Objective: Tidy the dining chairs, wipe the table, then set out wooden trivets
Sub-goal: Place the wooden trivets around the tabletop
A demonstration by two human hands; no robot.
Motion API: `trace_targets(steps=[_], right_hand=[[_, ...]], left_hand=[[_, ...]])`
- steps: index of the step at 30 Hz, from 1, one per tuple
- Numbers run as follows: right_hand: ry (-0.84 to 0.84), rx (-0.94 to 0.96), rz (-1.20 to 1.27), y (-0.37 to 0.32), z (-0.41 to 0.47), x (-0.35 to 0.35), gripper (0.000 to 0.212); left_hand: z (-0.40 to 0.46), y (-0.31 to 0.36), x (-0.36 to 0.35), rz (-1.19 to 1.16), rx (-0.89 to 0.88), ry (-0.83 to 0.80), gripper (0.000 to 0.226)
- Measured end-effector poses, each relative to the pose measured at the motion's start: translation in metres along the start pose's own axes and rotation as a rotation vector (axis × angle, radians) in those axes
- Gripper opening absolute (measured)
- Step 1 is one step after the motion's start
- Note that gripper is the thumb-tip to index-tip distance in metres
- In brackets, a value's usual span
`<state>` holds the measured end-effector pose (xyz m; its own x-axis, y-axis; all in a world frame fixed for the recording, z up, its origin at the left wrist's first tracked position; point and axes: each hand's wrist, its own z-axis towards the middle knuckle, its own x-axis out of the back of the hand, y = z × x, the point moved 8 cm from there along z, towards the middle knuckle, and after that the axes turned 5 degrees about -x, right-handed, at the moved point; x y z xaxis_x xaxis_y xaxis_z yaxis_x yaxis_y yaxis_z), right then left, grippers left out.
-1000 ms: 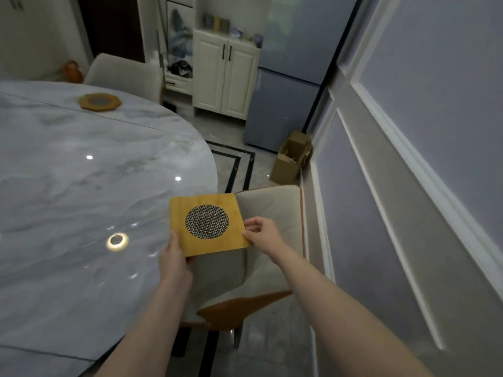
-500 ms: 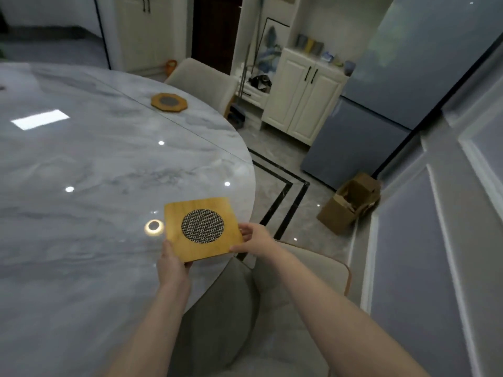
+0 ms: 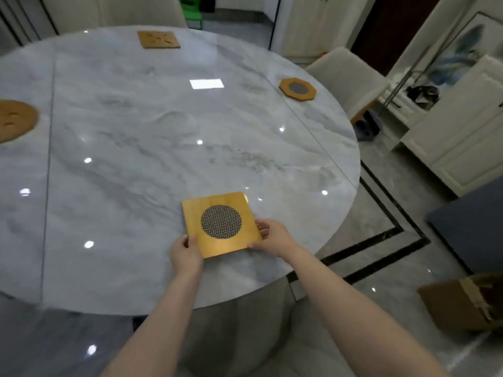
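Square trivet [image 3: 221,223] gripped by left hand [image 3: 186,253] and right hand [image 3: 272,236]; octagonal trivet [image 3: 297,88] lies well apart.

Dim, cool indoor light is falling from ceiling lamps, which are glaring as small white spots and one bright rectangle on the glossy marble table [image 3: 152,148]. Frame edges are bending and blurring, especially lower right.

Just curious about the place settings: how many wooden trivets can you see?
4: a square mesh trivet held in both hands, an octagonal one far right, a square one far side, a round one left, partly cropped.
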<state>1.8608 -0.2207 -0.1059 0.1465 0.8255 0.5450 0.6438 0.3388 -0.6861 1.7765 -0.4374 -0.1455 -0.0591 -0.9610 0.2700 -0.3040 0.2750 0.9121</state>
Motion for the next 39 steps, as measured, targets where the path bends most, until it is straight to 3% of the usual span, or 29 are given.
trace_targets(steps=[6,15,19,39], right_hand=[[0.025,0.14,-0.095,-0.004,0.003,0.005,0.051],[0.013,0.167,-0.187,0.005,0.008,0.006,0.045],[0.031,0.149,-0.226,0.01,0.01,0.001,0.054],[0.064,0.154,-0.351,0.013,0.013,0.002,0.052]], left_hand=[[-0.017,0.004,-0.002,0.314,-0.179,0.007,0.014],[-0.042,0.004,-0.019,0.505,-0.222,-0.145,0.087],[-0.049,0.005,-0.021,0.657,-0.277,-0.177,0.105],[-0.049,0.006,-0.02,0.746,-0.28,-0.154,0.081]])
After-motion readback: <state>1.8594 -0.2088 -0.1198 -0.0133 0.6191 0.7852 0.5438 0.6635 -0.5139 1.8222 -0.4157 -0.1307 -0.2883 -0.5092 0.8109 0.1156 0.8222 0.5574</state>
